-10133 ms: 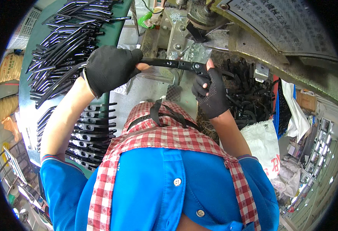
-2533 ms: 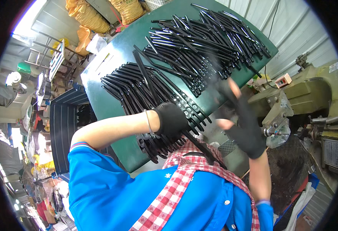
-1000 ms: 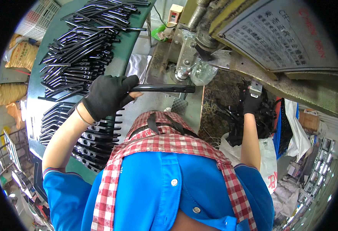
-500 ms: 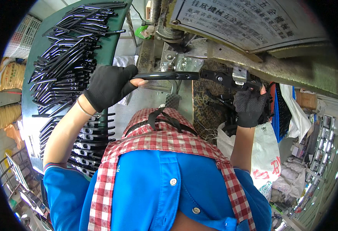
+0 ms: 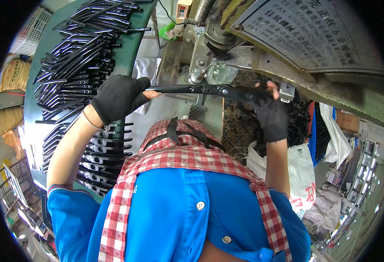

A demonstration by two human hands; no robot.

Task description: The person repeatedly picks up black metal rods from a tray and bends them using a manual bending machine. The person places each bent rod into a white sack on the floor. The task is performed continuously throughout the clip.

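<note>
My left hand (image 5: pixel 121 98), in a black fingerless glove, is closed round the left end of a glossy black metal tube (image 5: pixel 179 89). The tube lies level in front of me. Its right end meets a black metal bracket (image 5: pixel 240 93) with a round pin near the overlap; whether they are fastened cannot be told. My right hand (image 5: pixel 271 114), in a dark dotted glove, grips the bracket's right part, with fingertips bent over its top. A small shiny metal block (image 5: pixel 287 92) shows just beyond those fingers.
On the left, a green table (image 5: pixel 133 48) carries a heap of bent black tubes (image 5: pixel 76 65) and a stack of flat black parts (image 5: pixel 98 161). A heavy machine with a metal plate (image 5: pixel 305 35) overhangs the far right. Below my right forearm stands a white woven sack (image 5: pixel 301 174).
The bracket has come left, off the metal block, and now overlaps the tube's right end. My right hand has shifted left with it. My left hand keeps its grip. The view has tilted slightly.
</note>
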